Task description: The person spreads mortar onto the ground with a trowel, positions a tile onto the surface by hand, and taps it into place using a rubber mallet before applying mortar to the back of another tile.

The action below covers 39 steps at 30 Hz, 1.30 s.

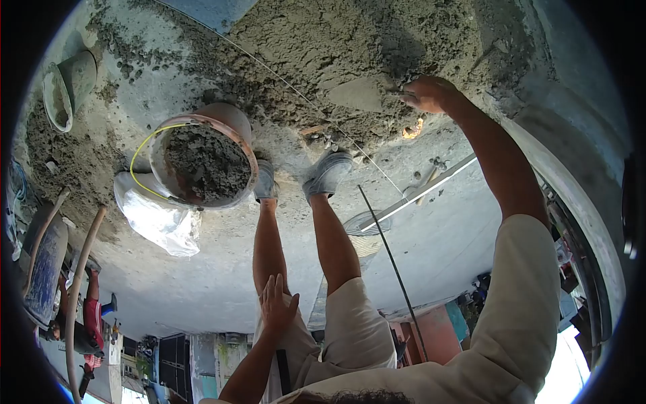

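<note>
My right hand [431,94] is closed around the handle of a trowel, reaching out over grey mortar. The trowel's pointed blade [356,93] lies flat on the mortar [303,47] and is coated in it. My left hand [277,306] rests on my left knee, fingers stretched out and holding nothing. Left of my shoes stands a bucket [252,161] with a yellow handle, partly filled with mortar [208,161]. A taut string [289,84] runs diagonally across the mortar and floor.
A white plastic bag [158,219] lies against the bucket. Another container [74,81] is tipped at upper left. A long straight bar [420,192] and a thin dark rod [390,262] are at right. A wheelbarrow [47,269] and another person [93,316] are at left.
</note>
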Available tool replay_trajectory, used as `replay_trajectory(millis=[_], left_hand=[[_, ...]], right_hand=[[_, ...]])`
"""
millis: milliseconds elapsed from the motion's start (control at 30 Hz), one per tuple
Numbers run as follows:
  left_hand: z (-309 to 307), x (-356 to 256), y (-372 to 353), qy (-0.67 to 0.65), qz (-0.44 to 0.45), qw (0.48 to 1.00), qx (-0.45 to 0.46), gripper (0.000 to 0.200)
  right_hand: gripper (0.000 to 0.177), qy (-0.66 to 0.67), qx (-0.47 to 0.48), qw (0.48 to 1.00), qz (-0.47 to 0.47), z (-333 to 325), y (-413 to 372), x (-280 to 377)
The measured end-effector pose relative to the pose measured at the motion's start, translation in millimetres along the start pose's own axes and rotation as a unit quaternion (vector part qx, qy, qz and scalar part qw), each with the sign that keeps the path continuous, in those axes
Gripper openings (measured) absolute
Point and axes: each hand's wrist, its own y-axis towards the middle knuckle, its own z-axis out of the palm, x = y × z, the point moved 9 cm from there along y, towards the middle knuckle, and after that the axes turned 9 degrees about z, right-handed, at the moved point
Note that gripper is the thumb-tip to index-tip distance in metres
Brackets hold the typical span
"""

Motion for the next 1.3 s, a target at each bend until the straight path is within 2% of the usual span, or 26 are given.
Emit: replay_trajectory(millis=[67, 167, 200, 233, 300, 367, 400, 433, 500, 567, 600, 633, 667, 700, 733, 767, 800, 867, 967, 1033, 1067, 1100, 1167, 1200, 1267, 1300], left_hand=[[1, 0, -1, -0.013, -0.001, 1.0, -0.006, 0.076], [2, 0, -2, -0.006, -0.003, 1.0, -0.001, 0.076], [1, -2, 1, -0.003, 0.004, 1.0, -0.004, 0.076], [2, 0, 0, 0.0, -0.003, 1.0, 0.004, 0.076], [2, -3, 0, 0.005, -0.001, 1.0, 0.011, 0.076], [3, -3, 1, 0.015, -0.028, 0.999, 0.032, 0.076], [4, -1, 1, 0.021, -0.022, 0.999, 0.03, 0.076], [5, 1, 0, 0.015, -0.015, 0.999, 0.027, 0.077], [5, 6, 2, 0.014, -0.015, 1.0, 0.022, 0.077], [4, 3, 1, -0.001, -0.017, 1.0, 0.023, 0.077], [3, 0, 1, 0.001, -0.016, 1.0, 0.022, 0.077], [2, -3, 2, 0.006, -0.018, 0.999, 0.029, 0.078], [1, -6, 4, 0.011, -0.02, 0.999, 0.033, 0.078], [-1, -7, 5, 0.011, -0.021, 0.999, 0.025, 0.078], [0, -8, 4, 0.015, -0.016, 0.999, 0.029, 0.078], [1, -9, 6, 0.02, -0.011, 0.999, 0.032, 0.078], [-1, -9, 7, 0.023, -0.012, 0.999, 0.029, 0.078], [-2, -13, 8, 0.027, -0.007, 0.999, 0.028, 0.077], [-4, -14, 9, 0.029, -0.02, 0.999, 0.026, 0.078], [-5, -14, 11, 0.026, -0.021, 0.999, 0.024, 0.078], [-4, -16, 10, 0.02, -0.018, 0.999, 0.025, 0.078], [-4, -17, 10, 0.017, -0.018, 0.999, 0.026, 0.078], [-4, -20, 11, 0.026, -0.018, 0.999, 0.029, 0.078], [-3, -21, 13, 0.021, -0.016, 0.999, 0.027, 0.078], [-3, -20, 10, 0.015, -0.014, 1.0, 0.017, 0.077], [-4, -23, 10, 0.014, -0.01, 1.0, 0.017, 0.077]], right_hand=[[0.039, -0.002, -0.008, 1.0, -0.014, 34, 3, -6], [0.038, -0.02, -0.076, 0.997, -0.026, 36, -13, -8], [0.039, -0.005, -0.101, 0.995, -0.02, 30, -21, -6], [0.039, 0.026, -0.173, 0.985, -0.007, 24, -29, -4], [0.038, 0.053, -0.214, 0.975, 0.013, 24, -33, 5], [0.037, 0.063, -0.164, 0.984, 0.042, 31, -19, 7], [0.03, 0.059, -0.124, 0.987, 0.084, 24, -14, 0], [0.03, 0.066, -0.128, 0.986, 0.087, 24, -6, -14], [0.029, 0.005, -0.235, 0.966, 0.11, 12, 7, -57], [0.033, -0.132, -0.262, 0.948, 0.121, 18, 15, -92], [0.043, -0.099, -0.266, 0.945, 0.161, 14, 13, -104], [0.043, -0.099, -0.27, 0.944, 0.162, 32, 21, -107], [0.045, -0.319, -0.335, 0.866, 0.191, 58, 31, -100], [0.047, -0.519, -0.382, 0.735, 0.212, 70, 33, -87], [0.038, -0.29, -0.349, 0.879, 0.146, 17, 6, -59], [0.024, 0.181, -0.376, 0.888, 0.192, -17, -14, -59], [0.028, 0.2, -0.352, 0.902, 0.151, -41, -30, -24], [0.031, 0.191, -0.309, 0.927, 0.095, -58, -6, 26], [0.036, 0.22, -0.274, 0.934, 0.065, -110, 11, 32], [0.034, 0.211, -0.269, 0.931, 0.126, -129, 36, -2], [0.04, -0.079, -0.352, 0.925, 0.118, -133, 49, -11], [0.053, -0.363, -0.404, 0.834, 0.099, -124, 61, -19], [0.076, -0.501, -0.365, 0.753, 0.218, -137, 70, -67], [0.076, -0.505, -0.366, 0.75, 0.218, -143, 63, -75], [0.074, -0.631, -0.34, 0.646, 0.263, -152, 44, -83], [0.074, -0.633, -0.339, 0.644, 0.265, -150, 39, -78]])
